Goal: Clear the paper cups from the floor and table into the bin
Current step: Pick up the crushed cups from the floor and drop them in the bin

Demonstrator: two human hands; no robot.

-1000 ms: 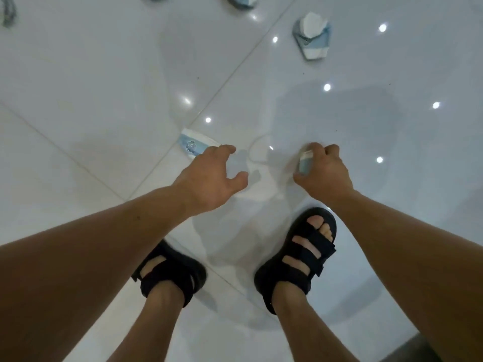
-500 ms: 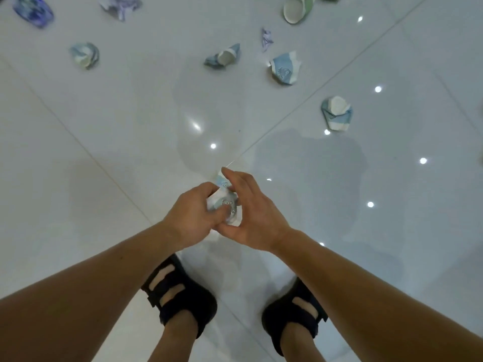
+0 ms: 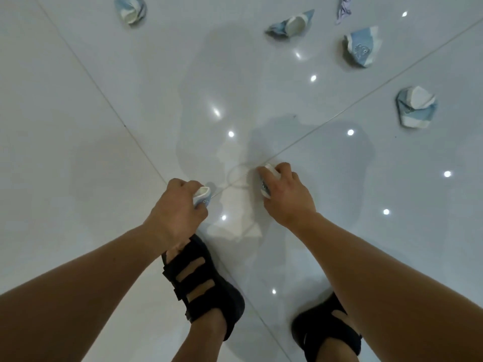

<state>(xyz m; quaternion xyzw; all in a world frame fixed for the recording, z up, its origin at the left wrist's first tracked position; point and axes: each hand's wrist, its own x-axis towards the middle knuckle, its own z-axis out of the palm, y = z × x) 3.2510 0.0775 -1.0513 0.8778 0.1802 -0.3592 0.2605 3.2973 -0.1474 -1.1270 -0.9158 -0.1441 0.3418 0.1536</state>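
My left hand (image 3: pixel 174 207) is closed around a crumpled white and blue paper cup (image 3: pixel 202 196), whose rim sticks out past my thumb. A second crushed paper cup (image 3: pixel 268 178) is gripped in my right hand (image 3: pixel 286 195). Both hands hang above the glossy white tiled floor (image 3: pixel 78 126). More crushed blue and white cups lie ahead: one at the far right (image 3: pixel 416 107), one above it (image 3: pixel 362 46), one at the top middle (image 3: pixel 291 25) and one at the top left (image 3: pixel 130 10). No bin or table is in view.
My feet in black strap sandals stand below my hands, the left (image 3: pixel 202 286) and the right (image 3: pixel 328 330). A small purple paper scrap (image 3: pixel 343 9) lies at the top right. Ceiling lights reflect as bright dots on the tiles.
My hands were pressed together on one cup half a second ago; now they are apart, each holding a cup. The view has shifted closer to the scattered cups.
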